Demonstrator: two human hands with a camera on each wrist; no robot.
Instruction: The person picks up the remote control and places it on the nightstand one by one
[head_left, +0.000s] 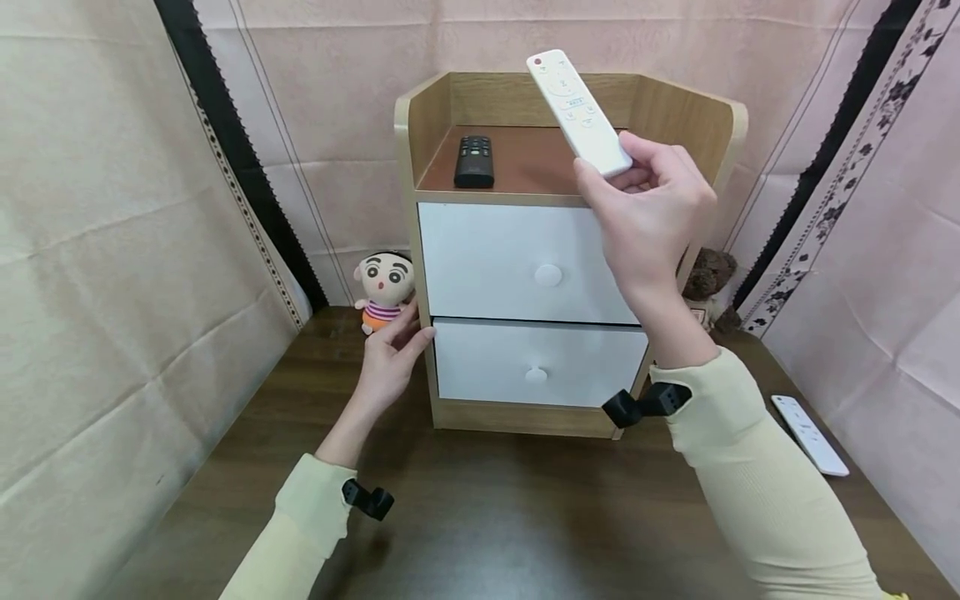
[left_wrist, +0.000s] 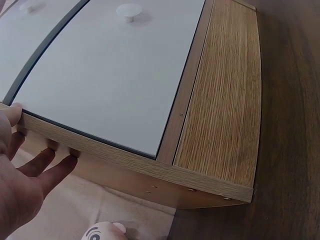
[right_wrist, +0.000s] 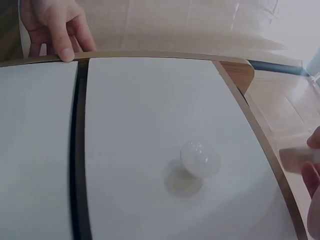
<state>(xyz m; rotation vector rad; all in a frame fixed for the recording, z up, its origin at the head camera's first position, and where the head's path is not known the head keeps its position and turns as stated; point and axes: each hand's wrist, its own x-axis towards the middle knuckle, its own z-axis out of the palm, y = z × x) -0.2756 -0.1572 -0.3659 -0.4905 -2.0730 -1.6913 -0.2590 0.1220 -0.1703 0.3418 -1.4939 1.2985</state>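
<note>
Right hand (head_left: 652,208): pinching the white remote (head_left: 573,108) near its bottom end, with the thumb at one edge and the index finger at the other.
White remote: up in the air, buttons showing, tilted with the far end up and leftward. Over the top shelf (head_left: 525,158) or just ahead of it, honestly can't tell which.
Left hand (head_left: 392,358): not clamped round anything, just touching the cabinet (head_left: 517,419) at the left side panel, with the thumb on the front edge near the drawer gap and fingers along the outer face.
Shelf edges: walled in by wood at the back and both sides, open toward the front, so reachable from there.
Black remote (head_left: 474,162): lying on the shelf, near the left wall and front edge, with plenty of brown surface to the right.
Drawers: upper drawer (head_left: 487,262) and lower drawer (head_left: 480,367), both white, both round-knobbed, split by a dark gap.
Tight side: doll (head_left: 385,287) just beside the left hand and panel, so kinda cramped.
Roomier side: tabletop (head_left: 510,517) spreading out in front, with a second white remote (head_left: 810,437) off right, well apart from the cabinet.
</note>
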